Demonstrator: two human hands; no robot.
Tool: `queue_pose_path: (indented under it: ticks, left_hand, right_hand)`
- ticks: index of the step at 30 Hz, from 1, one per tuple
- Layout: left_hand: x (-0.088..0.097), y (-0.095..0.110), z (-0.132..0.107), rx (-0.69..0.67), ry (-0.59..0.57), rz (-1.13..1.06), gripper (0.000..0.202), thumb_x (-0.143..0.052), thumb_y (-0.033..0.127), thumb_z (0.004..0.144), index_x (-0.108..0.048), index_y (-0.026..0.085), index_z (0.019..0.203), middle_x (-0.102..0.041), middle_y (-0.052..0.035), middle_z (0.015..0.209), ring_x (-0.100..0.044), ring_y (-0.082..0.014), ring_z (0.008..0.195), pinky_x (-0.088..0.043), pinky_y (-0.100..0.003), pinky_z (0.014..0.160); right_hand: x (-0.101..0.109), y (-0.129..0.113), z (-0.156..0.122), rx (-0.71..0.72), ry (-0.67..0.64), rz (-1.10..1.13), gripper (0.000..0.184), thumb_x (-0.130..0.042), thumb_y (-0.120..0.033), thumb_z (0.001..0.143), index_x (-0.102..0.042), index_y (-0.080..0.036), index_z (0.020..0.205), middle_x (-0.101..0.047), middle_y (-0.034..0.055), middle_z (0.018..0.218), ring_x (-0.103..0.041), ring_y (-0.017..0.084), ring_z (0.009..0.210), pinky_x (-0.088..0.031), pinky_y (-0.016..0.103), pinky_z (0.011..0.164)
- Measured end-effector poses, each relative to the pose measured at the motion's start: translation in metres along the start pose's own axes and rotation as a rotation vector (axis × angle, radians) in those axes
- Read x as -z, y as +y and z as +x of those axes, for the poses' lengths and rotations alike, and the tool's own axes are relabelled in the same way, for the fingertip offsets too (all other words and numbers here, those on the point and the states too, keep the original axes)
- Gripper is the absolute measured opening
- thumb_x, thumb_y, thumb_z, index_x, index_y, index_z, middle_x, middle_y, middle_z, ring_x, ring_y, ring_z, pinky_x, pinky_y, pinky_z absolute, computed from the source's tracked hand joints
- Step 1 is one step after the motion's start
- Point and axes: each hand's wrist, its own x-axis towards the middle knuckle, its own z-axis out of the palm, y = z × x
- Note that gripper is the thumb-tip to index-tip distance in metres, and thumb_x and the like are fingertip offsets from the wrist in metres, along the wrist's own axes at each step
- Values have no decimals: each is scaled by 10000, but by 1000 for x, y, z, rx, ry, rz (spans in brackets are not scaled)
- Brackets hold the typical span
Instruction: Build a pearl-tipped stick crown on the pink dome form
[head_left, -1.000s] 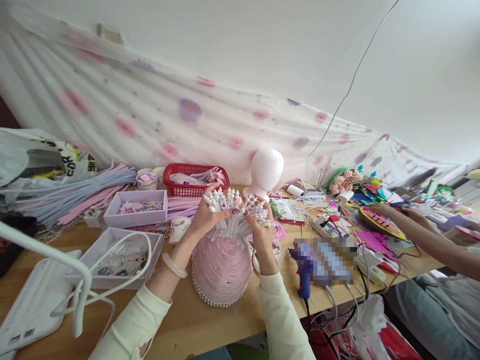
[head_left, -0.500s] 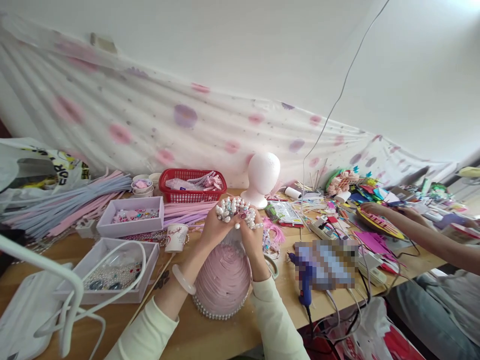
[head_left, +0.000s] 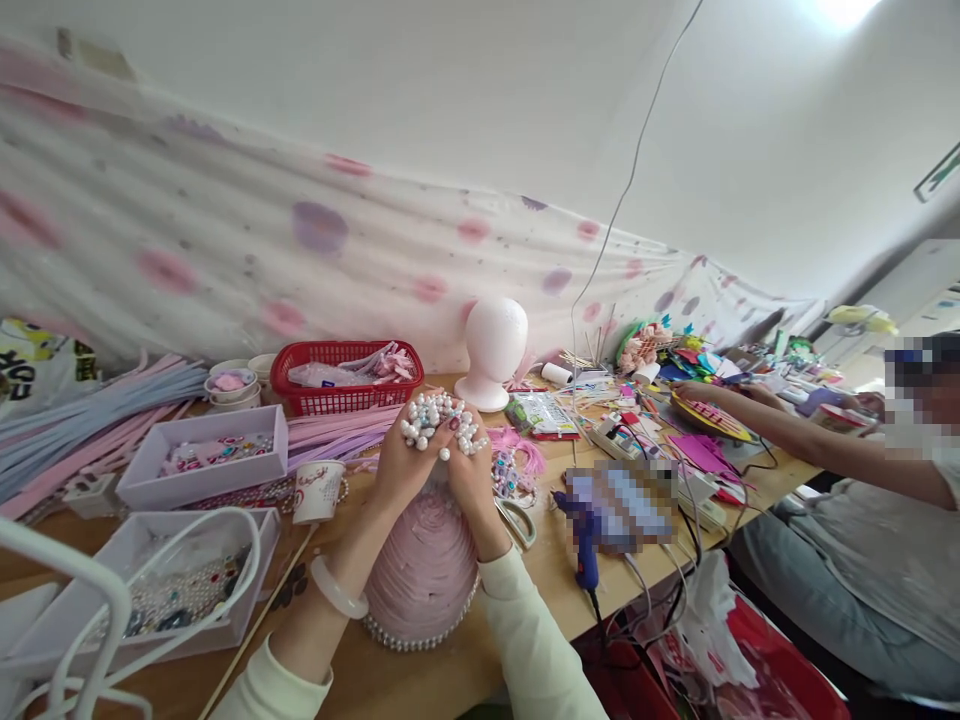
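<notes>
Both bare hands have moved inward since the frame one second earlier: the left hand [head_left: 405, 462] and right hand [head_left: 471, 478], then set apart around a spread fan, are now closed together. Between them the dense cluster of round, glossy white pearl beads [head_left: 436, 422] has drawn from a wide spray into a compact bunch. Judged from this, the loose tips are being gathered and evened as one bundle. The surroundings have also shifted leftward in view, consistent with a turn of the camera.

Condition of hands: both grasping, fingers wrapped around the bunch from either side, thumbs meeting on the near face. Neither is released.

Location: the bunch and the pale pink, pleated-fabric dome [head_left: 424, 572] beneath it are on the near side of the white foam mannequin head [head_left: 496, 342], slightly to its left. The red plastic basket [head_left: 341, 402] is left of that head; the dark blue glue gun [head_left: 587, 548] is nearer and right of it.

Orientation: bead tips point up; the dome's pearl-trimmed rim faces down. The long axis runs rim to tips, close to upright. Whether the rim touches the table cannot be confirmed.
</notes>
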Motion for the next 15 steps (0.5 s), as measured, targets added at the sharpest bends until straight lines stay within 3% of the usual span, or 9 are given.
queue_pose_path:
  ticks: [10,15]
  left_hand:
    - [-4,2,0,16,21,15,447,-709,438,795,-648,212,1177,-699,-89,1220,-626,-254,1196,-441,-389,1080]
    - [18,3,2,88,-20,-83,666,-818,459,674,-615,205,1255,-670,-110,1269,-610,-271,1220,-435,-410,1083]
  right_hand:
    - [-4,3,1,-16,6,43,318,-560,-295,861,-652,-217,1155,-687,85,1156,-629,227,1078,-476,374,986]
    - [19,0,4,-150,-25,118,369,-720,-358,758,-679,-216,1096,-725,57,1061,-658,229,970,-508,367,919]
